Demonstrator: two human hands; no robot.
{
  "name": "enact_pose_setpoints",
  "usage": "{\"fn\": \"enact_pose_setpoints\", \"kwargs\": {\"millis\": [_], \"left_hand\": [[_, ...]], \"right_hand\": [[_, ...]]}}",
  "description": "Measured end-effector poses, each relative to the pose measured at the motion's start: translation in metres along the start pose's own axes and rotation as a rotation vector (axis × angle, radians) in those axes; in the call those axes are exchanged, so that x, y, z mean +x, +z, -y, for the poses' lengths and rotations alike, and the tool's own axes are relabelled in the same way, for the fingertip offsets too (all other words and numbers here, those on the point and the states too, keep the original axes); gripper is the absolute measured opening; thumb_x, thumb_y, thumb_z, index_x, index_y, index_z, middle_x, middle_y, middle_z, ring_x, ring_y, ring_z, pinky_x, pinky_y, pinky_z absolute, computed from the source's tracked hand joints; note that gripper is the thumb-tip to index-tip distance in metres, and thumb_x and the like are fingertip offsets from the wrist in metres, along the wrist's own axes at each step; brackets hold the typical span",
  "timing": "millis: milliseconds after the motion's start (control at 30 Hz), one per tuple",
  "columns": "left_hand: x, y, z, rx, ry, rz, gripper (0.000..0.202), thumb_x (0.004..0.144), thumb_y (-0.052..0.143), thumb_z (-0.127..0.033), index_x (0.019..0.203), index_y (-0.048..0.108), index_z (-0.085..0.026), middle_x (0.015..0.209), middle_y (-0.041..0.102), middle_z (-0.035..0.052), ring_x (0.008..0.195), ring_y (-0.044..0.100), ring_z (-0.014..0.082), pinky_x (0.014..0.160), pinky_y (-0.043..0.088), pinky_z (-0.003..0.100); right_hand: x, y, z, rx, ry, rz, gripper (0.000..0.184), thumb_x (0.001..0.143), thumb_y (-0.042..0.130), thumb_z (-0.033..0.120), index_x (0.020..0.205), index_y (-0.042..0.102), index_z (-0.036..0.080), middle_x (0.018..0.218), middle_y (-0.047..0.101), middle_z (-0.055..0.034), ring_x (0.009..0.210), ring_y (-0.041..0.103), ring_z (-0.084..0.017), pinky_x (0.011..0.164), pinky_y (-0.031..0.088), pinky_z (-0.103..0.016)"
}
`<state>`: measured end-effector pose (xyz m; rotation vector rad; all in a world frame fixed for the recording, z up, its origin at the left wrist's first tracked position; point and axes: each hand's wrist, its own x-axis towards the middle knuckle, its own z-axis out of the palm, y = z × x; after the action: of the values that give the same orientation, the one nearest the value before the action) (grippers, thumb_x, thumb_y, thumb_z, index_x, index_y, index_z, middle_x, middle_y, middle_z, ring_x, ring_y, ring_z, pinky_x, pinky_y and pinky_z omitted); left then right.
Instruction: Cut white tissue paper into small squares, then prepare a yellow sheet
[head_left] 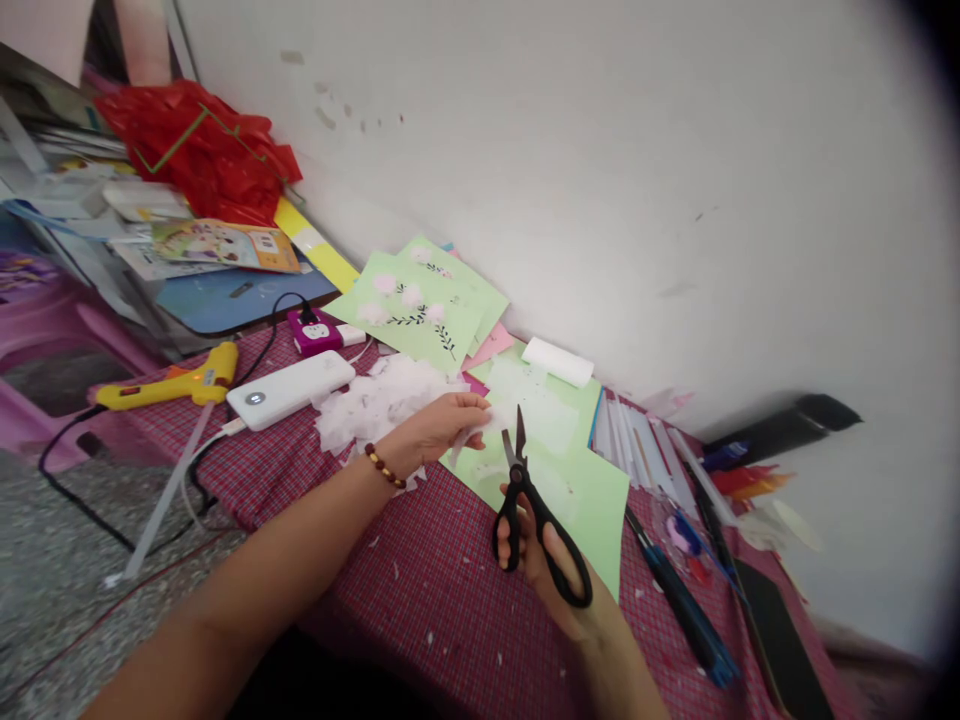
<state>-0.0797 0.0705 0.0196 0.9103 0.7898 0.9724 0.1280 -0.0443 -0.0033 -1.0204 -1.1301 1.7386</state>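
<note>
My left hand (439,428) pinches a small piece of thin white paper (491,418) above the table. In my right hand (529,535) are black-handled scissors (519,470), their blades parted and pointing up beside the paper. Below and behind my hands lie light green sheets (600,500). A heap of crumpled white paper pieces (390,395) sits left of my left hand. Farther back, a green card (420,310) carries pale pink puffs and dark leaf sprigs. A white paper roll (559,362) rests near the wall.
On the left are a yellow glue gun (176,380), a white power bank (291,390) and a purple plug adapter (315,332) with cables. A blue-handled tool (682,600) lies at the right, near a box of papers (645,450). A red plastic bag (202,145) stands behind.
</note>
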Motion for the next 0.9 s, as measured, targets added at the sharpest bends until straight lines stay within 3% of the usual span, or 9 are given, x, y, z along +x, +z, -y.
{"fn": "enact_pose_setpoints", "kwargs": {"millis": [200, 400, 633, 900], "left_hand": [[-0.005, -0.009, -0.012, 0.188, 0.014, -0.022, 0.01, 0.075, 0.065, -0.019, 0.071, 0.057, -0.013, 0.062, 0.049, -0.0043, 0.05, 0.045, 0.0036, 0.05, 0.042, 0.017], [-0.004, -0.01, -0.008, 0.376, 0.031, -0.003, 0.011, 0.076, 0.063, -0.022, 0.069, 0.058, -0.014, 0.057, 0.05, -0.0034, 0.047, 0.044, 0.0044, 0.045, 0.034, 0.017], [-0.006, -0.013, -0.013, 0.283, 0.043, 0.043, 0.015, 0.071, 0.067, -0.021, 0.075, 0.053, -0.016, 0.059, 0.051, -0.0047, 0.048, 0.046, 0.0055, 0.046, 0.037, 0.018], [-0.016, -0.046, -0.028, 0.309, 0.009, 0.206, 0.025, 0.068, 0.07, -0.017, 0.088, 0.056, -0.016, 0.07, 0.06, -0.0021, 0.056, 0.051, 0.0072, 0.051, 0.036, 0.019]], "right_hand": [[0.0, -0.003, -0.001, -0.006, -0.003, 0.05, 0.047, 0.085, 0.062, 0.055, 0.119, 0.062, 0.023, 0.089, 0.062, -0.007, 0.07, 0.055, -0.019, 0.067, 0.042, -0.034], [0.004, 0.005, -0.002, -0.097, 0.002, 0.024, 0.054, 0.083, 0.066, 0.056, 0.12, 0.056, 0.018, 0.086, 0.061, -0.0054, 0.067, 0.054, -0.016, 0.063, 0.04, -0.032], [0.004, 0.014, 0.001, -0.113, 0.05, -0.021, 0.056, 0.079, 0.069, 0.058, 0.115, 0.056, 0.017, 0.079, 0.061, -0.0027, 0.06, 0.053, -0.013, 0.057, 0.039, -0.028], [0.012, 0.034, 0.01, -0.029, 0.066, 0.078, 0.045, 0.082, 0.068, 0.054, 0.108, 0.059, 0.017, 0.078, 0.064, -0.0031, 0.059, 0.055, -0.012, 0.056, 0.039, -0.026]]}}
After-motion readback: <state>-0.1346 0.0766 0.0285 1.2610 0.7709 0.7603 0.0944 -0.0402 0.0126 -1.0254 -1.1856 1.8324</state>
